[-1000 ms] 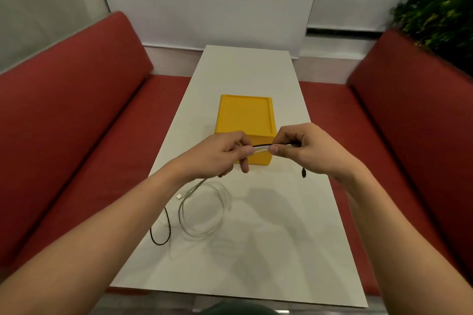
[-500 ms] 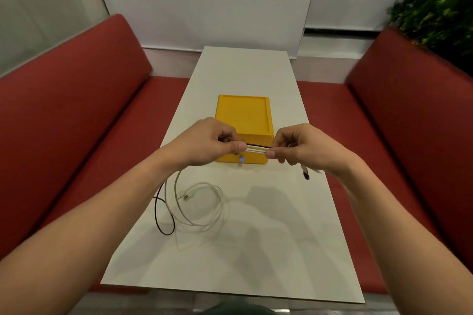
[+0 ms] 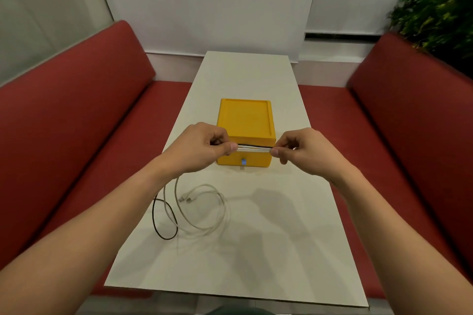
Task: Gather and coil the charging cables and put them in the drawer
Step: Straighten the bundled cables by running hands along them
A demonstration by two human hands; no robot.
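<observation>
So both hands are up in front of the yellow drawer box (image 3: 245, 123), and the person has a short stretch of the cables (image 3: 253, 149) pulled straight between them. The left hand (image 3: 202, 148) has its fingers (image 3: 231, 147) curled in tight with the thumb pressed on top, pinching one end of that stretch. The right hand (image 3: 304, 152) does the same on the other side, its fingers (image 3: 275, 153) closed round the bundle and the thumb tip pushed against it. The stretch looks like a few white strands with a black one along the top, all side by side. It hangs just in front of the box's front face and just above its little blue knob (image 3: 244, 161). Below the left hand the rest of the cables drop to the counter (image 3: 281, 238). The white slack (image 3: 179, 206) lies in loose overlapping loops under and a bit to the right of the left wrist, with a plug end (image 3: 188, 199) resting inside the loops. The black slack (image 3: 153, 215) makes one narrow loop right beside them, on the side toward the left forearm. Whatever trails past the right hand is hidden behind it, so can't tell. Red benches (image 3: 64, 135) run along both sides of the counter, and a leafy plant (image 3: 440, 13) sits well off behind the right one.
</observation>
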